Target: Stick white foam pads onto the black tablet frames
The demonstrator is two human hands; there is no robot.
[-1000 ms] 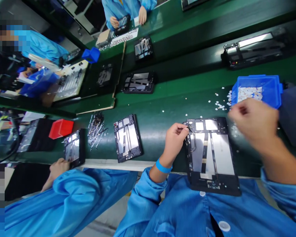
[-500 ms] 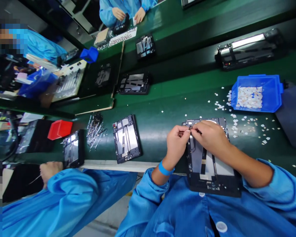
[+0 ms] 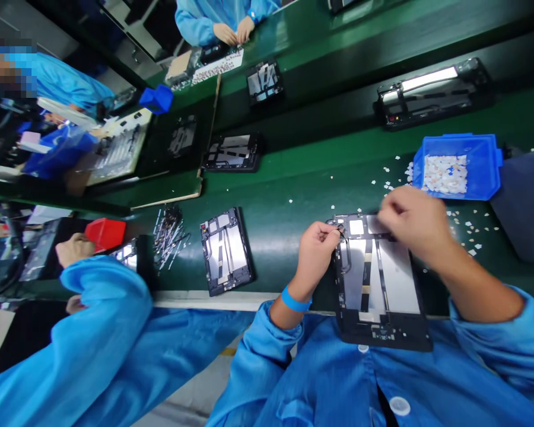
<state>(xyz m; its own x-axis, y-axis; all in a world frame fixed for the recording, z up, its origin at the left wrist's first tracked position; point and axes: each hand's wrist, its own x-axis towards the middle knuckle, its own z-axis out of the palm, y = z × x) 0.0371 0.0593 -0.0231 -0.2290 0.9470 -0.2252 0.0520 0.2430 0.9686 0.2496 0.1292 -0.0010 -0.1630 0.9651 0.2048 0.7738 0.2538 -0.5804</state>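
At lower right, your left hand (image 3: pixel 317 252) pinches a small dark part (image 3: pixel 341 229) on the opened tablet (image 3: pixel 398 273). Your right hand (image 3: pixel 416 222), near the blue bin (image 3: pixel 483 172), is blurred; grip unclear.

You have no readable text, brand, number or sign. Any print on your opened device (image 3: pixel 378 279) is too small.

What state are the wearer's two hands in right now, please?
Left hand: closed, pinching a small dark part at the top left of the tablet.
Right hand: looks curled but blurred; whether it holds anything cannot be told.
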